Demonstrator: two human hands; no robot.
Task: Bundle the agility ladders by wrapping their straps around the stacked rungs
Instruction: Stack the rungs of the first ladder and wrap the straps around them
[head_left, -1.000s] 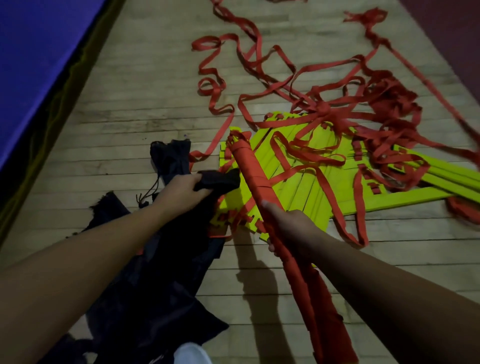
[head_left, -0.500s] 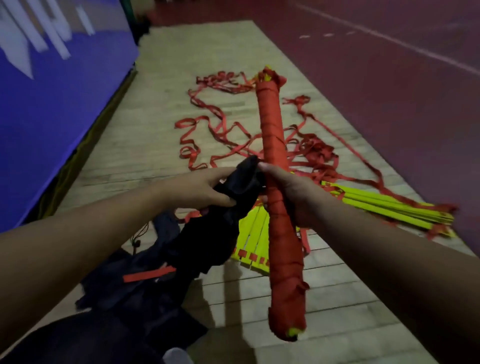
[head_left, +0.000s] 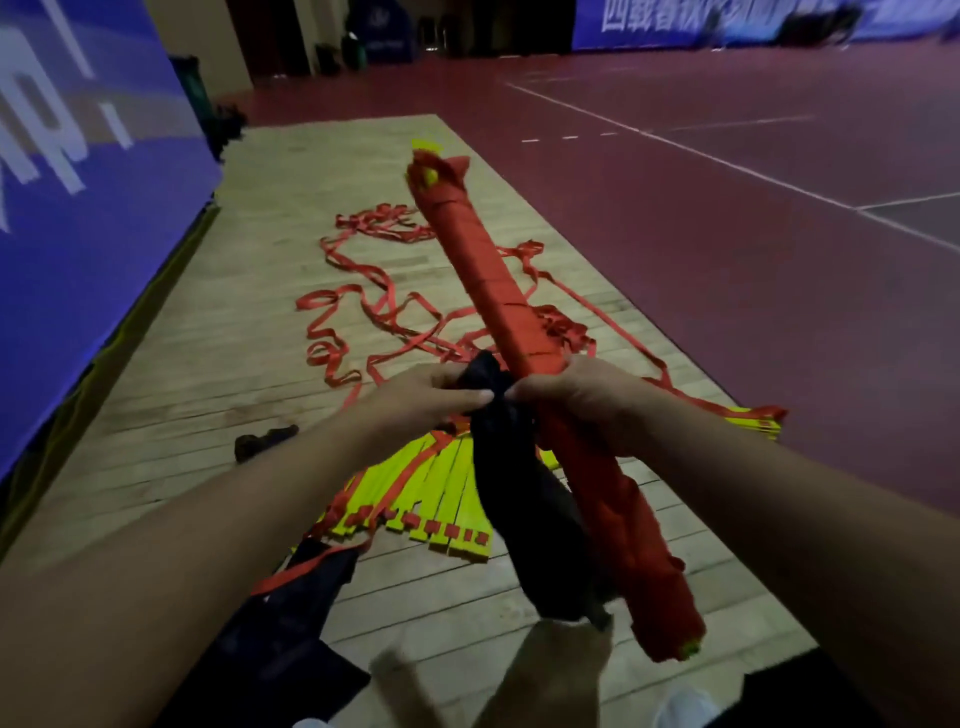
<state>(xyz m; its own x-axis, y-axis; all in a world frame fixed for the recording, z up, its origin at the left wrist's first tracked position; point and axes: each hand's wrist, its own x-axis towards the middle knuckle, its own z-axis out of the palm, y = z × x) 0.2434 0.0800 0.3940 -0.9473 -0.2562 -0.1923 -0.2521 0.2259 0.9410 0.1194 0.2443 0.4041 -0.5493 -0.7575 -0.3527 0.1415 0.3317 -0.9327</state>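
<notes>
Cloth of the black bag (head_left: 519, 499) is pinched in the left hand (head_left: 421, 402), now drawn up against the right hand (head_left: 587, 400), where the wrapped bundle (head_left: 493, 291) is clasped mid-length and tilted further over. Bagging is probably begun; beneath the grip, loose yellow rungs (head_left: 447, 493) are left unwrapped.

Noting small dark scrap (head_left: 265, 440) lying on wooden floor strip (head_left: 171, 415), toward its left edge. Seeing black bag with red trim (head_left: 306, 587) sprawling at near edge. Logging blue banner wall (head_left: 78, 234) running along left edge, red court (head_left: 727, 286) bordering right.
</notes>
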